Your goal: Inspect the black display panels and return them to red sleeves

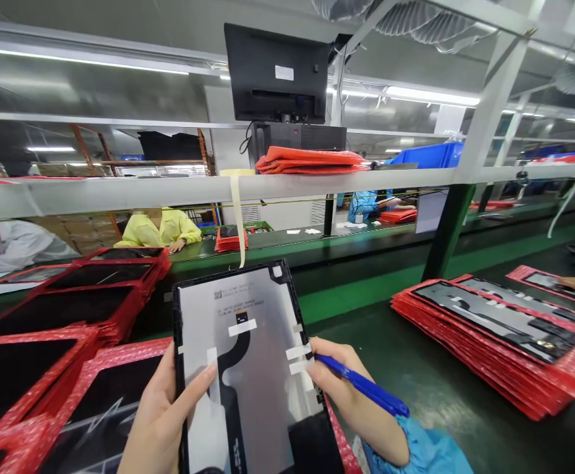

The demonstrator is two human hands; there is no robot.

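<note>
I hold a tablet display panel upright in front of me, its grey back side facing me. A black flex cable and several white tape strips run across that back. My left hand grips the panel's left edge, thumb lying on the grey surface. My right hand rests at the panel's right edge beside two white tape strips and holds a blue pen, its tip pointing toward the tape.
Stacks of panels in red bubble wrap lie at the left and right on the green bench. A shelf rail carries a monitor. Other workers sit across the line, one in yellow.
</note>
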